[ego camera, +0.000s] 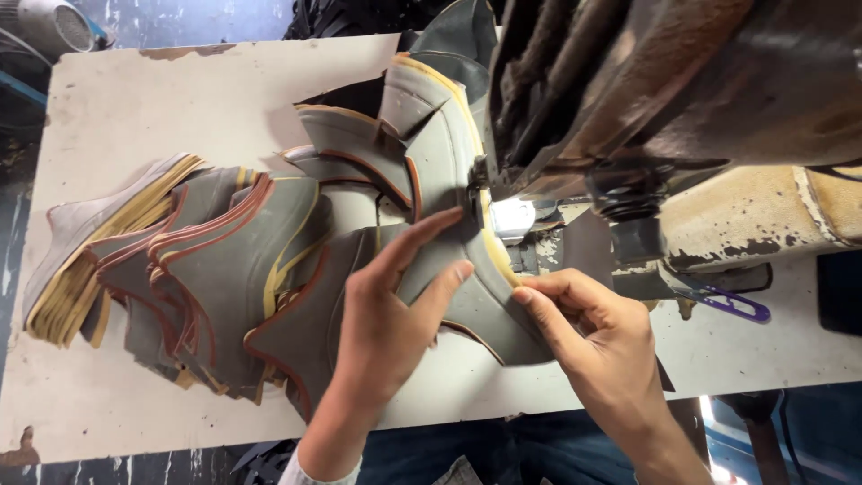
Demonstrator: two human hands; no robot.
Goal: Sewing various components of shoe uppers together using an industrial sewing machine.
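Note:
A grey leather shoe-upper piece (449,171) with yellow and brown edging lies curved under the needle area of a worn sewing machine (646,99). My left hand (386,314) lies flat on this piece, fingers spread and pointing toward the needle. My right hand (593,332) pinches the piece's near edge just right of the left hand, below the presser foot (503,216). More grey pieces trail in a chain away from the needle toward the back.
A fanned stack of similar grey pieces (180,260) covers the left of the stained white table (117,99). Purple-handled snips (732,304) lie under the machine arm at the right. The table's near edge runs just below my wrists.

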